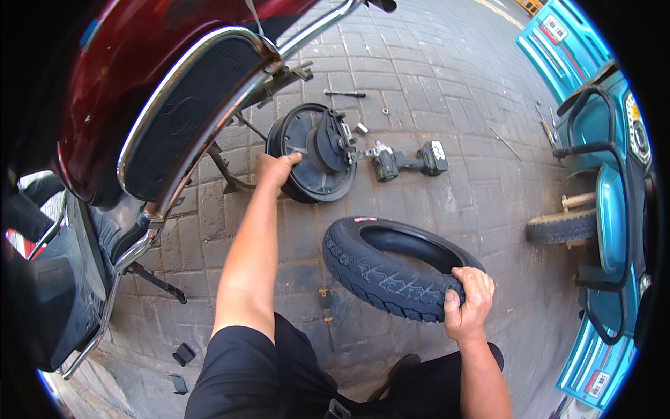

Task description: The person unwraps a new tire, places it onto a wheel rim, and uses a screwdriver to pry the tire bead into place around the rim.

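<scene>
My left hand (278, 170) is closed on the edge of a black wheel rim (317, 183), thumb on its face and fingers out of sight behind it. The rim has a hub at its centre, with a metal axle and bracket. No tyre is fitted on it. My right hand (472, 302) grips a black treaded tyre (391, 276), which stands tilted on the paving nearer to me. Thumb and fingers wrap over its right side. Beyond the tyre, a cordless impact wrench (386, 163) lies against the rim's axle side.
At the left stands a dark red scooter (105, 91) with a rusty chrome footboard frame. A turquoise vehicle (611, 216) with a small wheel is on the right. On the paving lie a screwdriver (325, 307), a dark rod (345, 93), a socket (361, 128) and a nut (384, 111).
</scene>
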`<state>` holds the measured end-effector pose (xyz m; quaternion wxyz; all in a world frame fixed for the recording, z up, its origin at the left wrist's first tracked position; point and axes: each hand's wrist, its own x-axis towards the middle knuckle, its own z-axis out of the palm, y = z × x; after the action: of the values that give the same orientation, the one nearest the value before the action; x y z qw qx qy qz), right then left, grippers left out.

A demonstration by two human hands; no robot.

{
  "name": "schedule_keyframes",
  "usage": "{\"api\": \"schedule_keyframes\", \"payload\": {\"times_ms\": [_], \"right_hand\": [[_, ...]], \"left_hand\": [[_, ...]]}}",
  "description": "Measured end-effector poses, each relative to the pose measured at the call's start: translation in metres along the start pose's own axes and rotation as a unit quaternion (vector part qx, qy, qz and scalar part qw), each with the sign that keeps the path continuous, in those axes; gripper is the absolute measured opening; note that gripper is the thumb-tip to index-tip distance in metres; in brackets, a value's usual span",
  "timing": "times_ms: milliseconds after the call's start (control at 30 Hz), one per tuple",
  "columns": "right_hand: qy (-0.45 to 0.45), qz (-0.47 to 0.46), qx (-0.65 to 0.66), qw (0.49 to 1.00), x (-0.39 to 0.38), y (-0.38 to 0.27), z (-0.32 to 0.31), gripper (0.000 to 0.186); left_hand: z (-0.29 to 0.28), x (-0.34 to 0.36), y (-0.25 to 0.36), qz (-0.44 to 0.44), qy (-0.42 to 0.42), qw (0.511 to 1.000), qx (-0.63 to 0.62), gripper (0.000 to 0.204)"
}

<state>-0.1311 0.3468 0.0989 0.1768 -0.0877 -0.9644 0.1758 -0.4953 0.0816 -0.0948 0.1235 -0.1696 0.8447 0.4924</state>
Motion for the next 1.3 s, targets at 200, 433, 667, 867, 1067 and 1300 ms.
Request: {"api": "schedule_keyframes", "payload": {"times_ms": [200,433,667,867,1067,1300], "right_hand": [[0.019,0.041,0.005,0.999,-0.014,0.006,0.003,0.048],[0.058,0.173,0.083,0.980,-0.009,0.056,-0.006,0.033],[0.030,0.131,0.143,0.981,0.006,0.104,-0.017,0.037],[0.000,0.191,0.202,0.961,0.030,0.141,-0.019,0.048],[0.051,0.308,0.213,0.926,0.030,0.157,-0.010,0.059],[0.108,0.352,0.225,0.902,0.038,0.137,0.004,0.062]], "left_hand": [[-0.010,-0.040,0.020,-0.007,-0.001,0.998,0.066,0.054],[-0.038,-0.099,0.083,0.040,-0.007,0.955,0.295,0.054],[-0.073,-0.143,0.051,0.017,0.006,0.934,0.357,0.065],[-0.074,-0.142,0.037,0.039,0.036,0.940,0.336,0.073],[-0.073,-0.148,0.041,0.042,0.033,0.938,0.343,0.072],[-0.062,-0.163,0.047,0.064,-0.006,0.939,0.339,0.086]]}}
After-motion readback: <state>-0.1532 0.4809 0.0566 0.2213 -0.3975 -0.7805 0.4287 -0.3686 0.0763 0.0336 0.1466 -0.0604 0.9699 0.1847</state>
